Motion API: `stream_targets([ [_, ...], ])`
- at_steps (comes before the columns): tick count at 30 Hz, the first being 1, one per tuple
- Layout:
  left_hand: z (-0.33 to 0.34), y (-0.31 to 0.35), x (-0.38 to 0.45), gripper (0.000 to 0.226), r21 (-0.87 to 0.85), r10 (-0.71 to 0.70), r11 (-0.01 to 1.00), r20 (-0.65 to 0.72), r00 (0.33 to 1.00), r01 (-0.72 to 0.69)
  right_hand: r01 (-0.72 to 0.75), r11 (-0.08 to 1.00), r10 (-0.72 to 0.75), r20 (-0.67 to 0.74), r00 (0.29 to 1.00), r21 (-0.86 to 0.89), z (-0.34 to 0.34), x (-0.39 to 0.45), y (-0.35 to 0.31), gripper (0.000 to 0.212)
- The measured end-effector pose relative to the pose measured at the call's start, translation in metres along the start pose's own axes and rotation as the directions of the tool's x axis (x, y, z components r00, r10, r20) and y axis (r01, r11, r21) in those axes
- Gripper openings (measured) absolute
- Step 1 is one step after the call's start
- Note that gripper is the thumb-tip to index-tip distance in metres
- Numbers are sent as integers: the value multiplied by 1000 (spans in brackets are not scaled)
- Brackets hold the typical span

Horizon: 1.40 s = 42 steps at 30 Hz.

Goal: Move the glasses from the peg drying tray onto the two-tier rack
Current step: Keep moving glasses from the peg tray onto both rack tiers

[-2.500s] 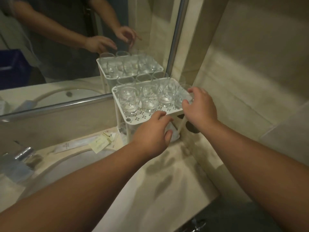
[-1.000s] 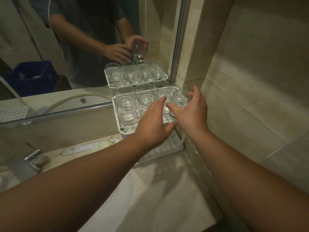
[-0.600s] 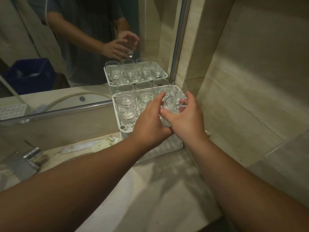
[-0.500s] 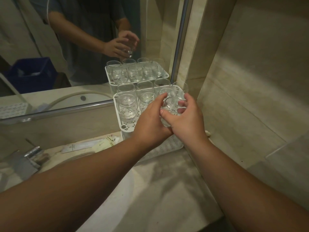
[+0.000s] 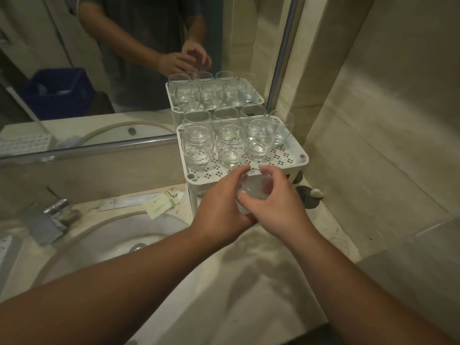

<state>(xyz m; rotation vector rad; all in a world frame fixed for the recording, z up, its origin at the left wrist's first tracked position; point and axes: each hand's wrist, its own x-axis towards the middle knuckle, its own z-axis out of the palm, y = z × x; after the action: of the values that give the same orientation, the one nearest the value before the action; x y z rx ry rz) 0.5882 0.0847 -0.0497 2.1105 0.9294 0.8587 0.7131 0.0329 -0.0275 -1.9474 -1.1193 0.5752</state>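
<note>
**One glass in both my hands at the rack's near edge**

My left hand (image 5: 220,207) and right hand (image 5: 276,202) both hold a single clear glass (image 5: 251,189) between them. My left grip curls around its left side, fingers bent over the top. My right grip pinches it from the other side, thumb on the near wall and fingers hooked over the far rim. The glass sits tilted, just in front of the near edge of the white two-tier rack (image 5: 298,161), at about the height of its top tier. That perforated top tier carries the other glasses (image 5: 227,143) upright in rows, toward its far side by the mirror (image 5: 99,70). The rack stands at the far right corner of the surface (image 5: 249,282), beside the sink (image 5: 119,240).
</note>
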Motion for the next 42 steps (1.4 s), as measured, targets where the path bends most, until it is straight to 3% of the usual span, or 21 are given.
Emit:
stream_targets([
  [4, 12, -19, -17, 88, 84, -8, 996, 14, 1000, 6, -55, 998, 55, 78, 995, 0, 17, -5, 21, 77],
  [10, 26, -50, -38, 92, 218, -189, 963, 115, 975, 161, -158, 987, 161, 159, 974, -32, 50, -11, 50, 76],
  [15, 32, -72, -52, 89, 237, -319, 932, 171, 932, 275, -200, 979, 201, 209, 957, -26, 70, -16, 68, 69],
  [20, 37, -89, -59, 78, 217, -398, 908, 170, 902, 359, -154, 986, 163, 214, 963, -58, 85, -9, 79, 72],
  [22, 38, -93, -60, 77, 171, -471, 879, 164, 867, 445, -132, 988, 146, 220, 965, -75, 90, -2, 82, 76],
  [25, 39, -98, -58, 79, -40, -599, 789, 173, 782, 613, -111, 991, 126, 226, 966, -77, 96, 11, 85, 78],
  [30, 40, -100, -48, 73, -238, -667, 679, 194, 719, 694, -56, 994, 75, 220, 973, -92, 110, 32, 84, 80],
  [35, 41, -105, -34, 88, -315, -721, 548, 293, 628, 775, -67, 993, 89, 251, 964, -96, 125, 55, 86, 79],
  [42, 48, -116, -29, 102, -343, -750, 405, 405, 522, 848, 45, 957, 62, 352, 934, -288, 144, 83, 92, 72],
])
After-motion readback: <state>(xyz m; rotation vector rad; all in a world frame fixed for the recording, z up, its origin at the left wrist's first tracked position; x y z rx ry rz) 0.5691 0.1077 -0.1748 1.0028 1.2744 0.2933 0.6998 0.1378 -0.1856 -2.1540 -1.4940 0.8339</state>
